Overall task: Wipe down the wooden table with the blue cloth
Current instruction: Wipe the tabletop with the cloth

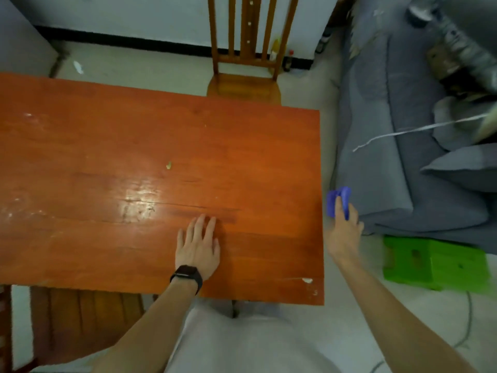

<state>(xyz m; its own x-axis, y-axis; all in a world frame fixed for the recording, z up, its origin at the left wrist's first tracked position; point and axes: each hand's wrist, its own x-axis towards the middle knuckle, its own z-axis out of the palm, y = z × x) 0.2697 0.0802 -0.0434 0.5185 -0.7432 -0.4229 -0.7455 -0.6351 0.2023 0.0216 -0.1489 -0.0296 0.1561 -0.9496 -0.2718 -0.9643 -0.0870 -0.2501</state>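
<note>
The wooden table [107, 146] fills the left and middle of the view, reddish-brown, with pale smears at its left and a small green scrap [169, 165] near the centre. My left hand [198, 246], a black watch on its wrist, rests flat on the tabletop close to the near edge, fingers straight. My right hand [344, 232] is off the table's right edge, above the floor, and grips the bunched blue cloth [337, 199]. The cloth is not touching the table.
A wooden chair [244, 84] stands at the table's far side and another chair [86, 319] at the near left. A grey sofa [390, 157] with a cushion lies to the right. A green stool [433, 265] sits on the floor beside my right arm.
</note>
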